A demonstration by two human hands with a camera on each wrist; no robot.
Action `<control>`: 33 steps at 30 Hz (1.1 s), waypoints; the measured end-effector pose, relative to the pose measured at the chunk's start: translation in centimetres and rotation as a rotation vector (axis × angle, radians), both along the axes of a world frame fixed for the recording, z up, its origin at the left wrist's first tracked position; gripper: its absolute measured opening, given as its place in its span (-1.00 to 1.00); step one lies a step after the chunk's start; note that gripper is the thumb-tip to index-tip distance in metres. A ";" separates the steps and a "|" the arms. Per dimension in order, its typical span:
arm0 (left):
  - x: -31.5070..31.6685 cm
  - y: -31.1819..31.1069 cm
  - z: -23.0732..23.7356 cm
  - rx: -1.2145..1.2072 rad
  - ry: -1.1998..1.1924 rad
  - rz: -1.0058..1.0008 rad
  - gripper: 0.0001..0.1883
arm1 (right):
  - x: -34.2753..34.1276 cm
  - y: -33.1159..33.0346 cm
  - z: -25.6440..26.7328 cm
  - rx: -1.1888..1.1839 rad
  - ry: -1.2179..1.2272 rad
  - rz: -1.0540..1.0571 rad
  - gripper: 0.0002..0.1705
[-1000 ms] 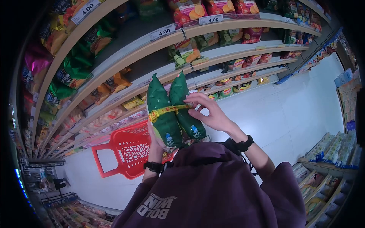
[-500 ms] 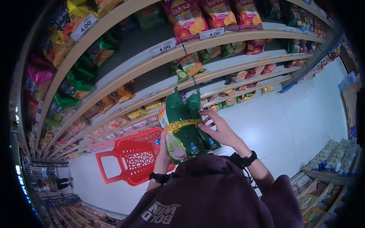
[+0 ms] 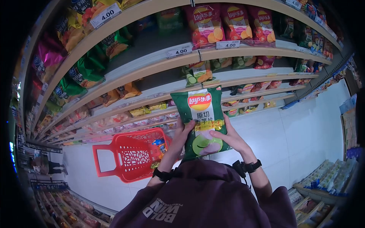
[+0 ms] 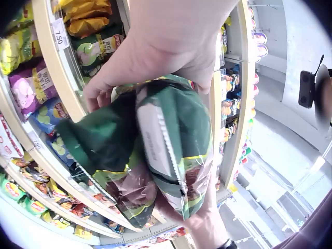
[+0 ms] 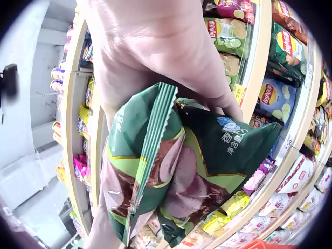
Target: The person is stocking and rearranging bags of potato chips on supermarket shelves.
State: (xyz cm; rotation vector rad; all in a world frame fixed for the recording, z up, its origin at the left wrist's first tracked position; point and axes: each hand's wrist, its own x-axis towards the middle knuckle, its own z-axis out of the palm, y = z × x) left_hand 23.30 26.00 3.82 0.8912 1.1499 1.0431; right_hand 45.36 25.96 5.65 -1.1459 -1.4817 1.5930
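Shelves (image 3: 266, 51) stand beyond my left hand (image 3: 178, 140) and right hand (image 3: 235, 140), which grip the two chip bags (image 3: 204, 127) between them; if I squeeze one side too hard, they may burst.

Round comes the bundle of green chip bags (image 3: 200, 114): it swings from two plain green sides to its printed front, logo now facing up! The right hand (image 3: 234, 140) shifts too, from fingers touching those sides to gripping the right edge, thumb across the front. The left hand (image 3: 178, 140) comes into fuller sight, and in the red basket (image 3: 142, 136) a blue packet (image 3: 158, 142) emerges, hidden a second ago.
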 end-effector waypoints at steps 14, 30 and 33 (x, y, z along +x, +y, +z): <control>-0.7 0.1 3.0 0.098 -0.043 -0.058 -0.24 | 0.3 -0.3 0.2 -0.181 0.245 -0.156 0.07; -1.1 0.3 1.3 -0.055 0.052 -0.044 -0.24 | 0.1 0.1 -1.6 -0.267 0.210 -0.191 0.04; -1.5 0.4 -1.2 -0.081 0.019 -0.057 -0.32 | 0.2 -0.1 -2.6 -0.296 0.136 -0.198 0.06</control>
